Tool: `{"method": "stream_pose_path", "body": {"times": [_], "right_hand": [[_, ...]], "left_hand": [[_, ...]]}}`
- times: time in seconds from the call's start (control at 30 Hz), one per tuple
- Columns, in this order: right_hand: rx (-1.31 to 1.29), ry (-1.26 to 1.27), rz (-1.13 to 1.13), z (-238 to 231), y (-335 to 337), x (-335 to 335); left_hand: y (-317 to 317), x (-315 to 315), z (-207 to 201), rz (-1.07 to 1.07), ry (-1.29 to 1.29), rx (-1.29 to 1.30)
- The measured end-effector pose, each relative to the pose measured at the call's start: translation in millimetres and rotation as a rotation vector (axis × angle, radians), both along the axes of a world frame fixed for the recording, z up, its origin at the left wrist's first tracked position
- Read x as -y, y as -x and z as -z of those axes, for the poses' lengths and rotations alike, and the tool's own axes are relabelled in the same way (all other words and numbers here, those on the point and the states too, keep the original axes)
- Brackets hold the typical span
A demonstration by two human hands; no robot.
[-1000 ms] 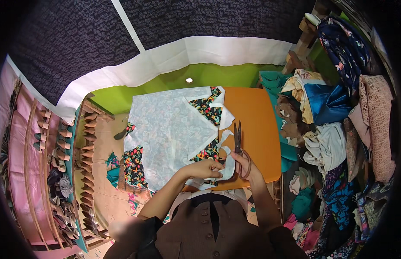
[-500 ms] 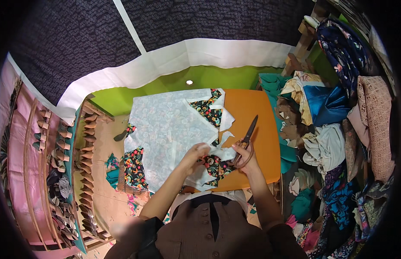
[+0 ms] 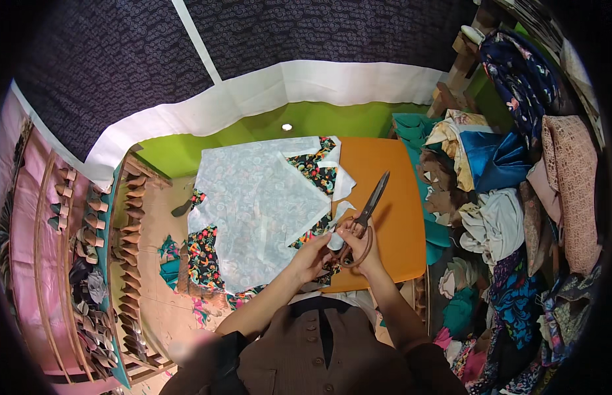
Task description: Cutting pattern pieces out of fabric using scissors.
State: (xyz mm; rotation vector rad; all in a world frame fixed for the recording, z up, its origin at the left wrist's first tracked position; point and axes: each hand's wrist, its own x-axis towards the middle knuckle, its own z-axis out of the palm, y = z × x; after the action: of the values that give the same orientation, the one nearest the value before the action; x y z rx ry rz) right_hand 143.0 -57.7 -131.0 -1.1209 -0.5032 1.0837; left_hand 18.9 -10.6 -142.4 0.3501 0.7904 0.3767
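Observation:
My left hand (image 3: 311, 258) pinches a small crumpled white scrap of cloth (image 3: 335, 242) above the table's near side. Close against it, my right hand (image 3: 366, 258) holds large scissors (image 3: 374, 203), their dark blades pointing away and slightly right, their brown handle loops hanging around the fingers. The right fingertips also meet the scrap. Beneath and left of my hands lies black floral fabric (image 3: 203, 258), largely covered by thin whitish cloth (image 3: 253, 191) cut with angled edges. A narrow white offcut (image 3: 342, 209) rests just beyond my fingers.
The cloth lies on an orange table (image 3: 398, 197). Piled fabrics, including a blue satin piece (image 3: 500, 160) and a pale bundle (image 3: 495, 222), crowd the right. Racks of shoe-shaped forms (image 3: 131, 250) stand left. Teal scraps (image 3: 169, 270) lie on the floor. A dark curtain (image 3: 332, 33) hangs ahead.
My left hand has shifted right and slightly nearer, up against my right hand. The white scrap, stretched between my hands before, is now bunched smaller. The scissors have moved slightly left.

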Motion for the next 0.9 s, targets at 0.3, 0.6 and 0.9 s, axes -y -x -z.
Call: {"method": "stream_pose_path", "body": {"times": [0.3, 0.6, 0.9], "right_hand": [[0.24, 0.023, -0.056, -12.1, 2.7, 9.4], [0.197, 0.013, -0.526, -32.6, -5.7, 38.1], [0.291, -0.062, -0.528, -69.1, 9.8, 41.8]], "left_hand": [[3.2, -10.3, -19.8, -0.215, -0.385, -0.169], [12.8, -30.0, -80.4, -0.18, -0.831, -0.246], [9.9, -22.7, -95.6, -0.189, -1.003, -0.183]]}}
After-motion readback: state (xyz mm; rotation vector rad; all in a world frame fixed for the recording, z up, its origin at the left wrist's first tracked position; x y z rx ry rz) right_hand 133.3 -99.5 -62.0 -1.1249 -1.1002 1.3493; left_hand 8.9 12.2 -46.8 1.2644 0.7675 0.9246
